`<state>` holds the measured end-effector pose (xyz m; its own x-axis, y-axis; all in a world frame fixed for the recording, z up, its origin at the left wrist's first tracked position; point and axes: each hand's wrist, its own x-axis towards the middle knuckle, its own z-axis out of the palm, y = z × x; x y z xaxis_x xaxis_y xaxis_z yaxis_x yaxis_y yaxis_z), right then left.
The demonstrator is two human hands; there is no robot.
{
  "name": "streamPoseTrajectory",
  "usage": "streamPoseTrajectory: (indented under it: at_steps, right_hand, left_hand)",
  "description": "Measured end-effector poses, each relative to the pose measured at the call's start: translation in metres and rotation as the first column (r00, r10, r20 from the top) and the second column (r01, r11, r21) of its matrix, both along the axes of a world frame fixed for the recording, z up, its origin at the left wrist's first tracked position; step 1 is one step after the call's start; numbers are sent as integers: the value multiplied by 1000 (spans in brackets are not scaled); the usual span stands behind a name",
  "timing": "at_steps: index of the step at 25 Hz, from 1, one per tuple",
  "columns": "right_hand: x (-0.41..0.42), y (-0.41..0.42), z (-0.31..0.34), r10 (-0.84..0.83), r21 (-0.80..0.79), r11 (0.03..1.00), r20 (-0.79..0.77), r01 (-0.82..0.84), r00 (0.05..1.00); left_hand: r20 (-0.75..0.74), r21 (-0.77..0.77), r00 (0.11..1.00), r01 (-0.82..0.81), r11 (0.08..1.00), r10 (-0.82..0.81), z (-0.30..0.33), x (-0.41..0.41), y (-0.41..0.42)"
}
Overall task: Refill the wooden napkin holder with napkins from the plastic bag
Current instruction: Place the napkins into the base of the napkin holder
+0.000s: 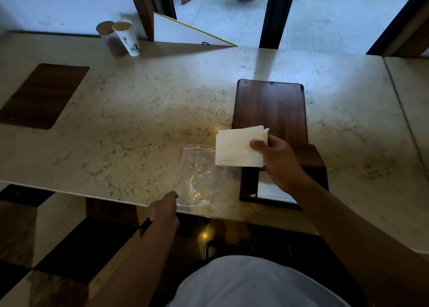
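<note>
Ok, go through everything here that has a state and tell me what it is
napkin stack: out of the bag, held in right hand
plastic bag: looks empty, lying flat, corner pinched by left hand
wooden napkin holder: lid open, napkins inside
paper cups: upright

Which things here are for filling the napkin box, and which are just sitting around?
For the job:
napkins in the right hand
plastic bag, held by the left hand
wooden holder

Just sitting around:
two paper cups
dark mat
white board
</note>
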<state>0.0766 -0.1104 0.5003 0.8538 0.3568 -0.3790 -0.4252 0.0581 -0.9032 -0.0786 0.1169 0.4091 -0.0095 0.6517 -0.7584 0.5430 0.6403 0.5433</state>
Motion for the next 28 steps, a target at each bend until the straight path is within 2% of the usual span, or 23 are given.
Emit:
streamPoseTrajectory:
  at_steps: [2,4,5,7,9,11,13,18,22,24,28]
  right_hand:
    - [-2,0,2,11,7,1000,-9,-11,1000]
    - [-5,0,6,24,39,999,-28,-23,999]
    - [-6,1,8,40,62,997,-40,-38,998]
    - [-8,1,11,83,119,990,-70,-75,994]
    - [-9,2,13,136,181,977,-119,-113,984]
    - [-9,-4,13,158,200,971,-141,-128,977]
    - [-9,-13,10,151,174,977,-135,-126,979]
    - [-9,-38,1,47,58,998,-146,-39,988]
    - [-10,-56,-5,-27,-32,999,-108,23,994]
    - [-10,-63,-10,-38,-144,989,-50,30,998]
    - [-6,-79,-23,-58,-289,955,19,61,998]
  left_hand:
    - [47,113,999,-12,994,7,8,6,4]
    - [144,125,980,118,985,-135,21,17,2]
    - [218,75,952,202,976,-214,29,24,0]
    - [420,-118,853,391,913,-311,47,40,-9]
    - [615,-283,739,531,799,-274,66,53,-19]
    - [733,-347,649,615,708,-205,80,66,-29]
    - [779,-328,591,669,667,-209,93,75,-36]
    - [723,-72,491,753,654,-486,102,97,-53]
    - [612,-22,504,781,624,-609,91,109,-71]
    - [544,18,512,785,619,-665,83,115,-80]
    - [454,103,461,823,559,-762,74,122,-96]
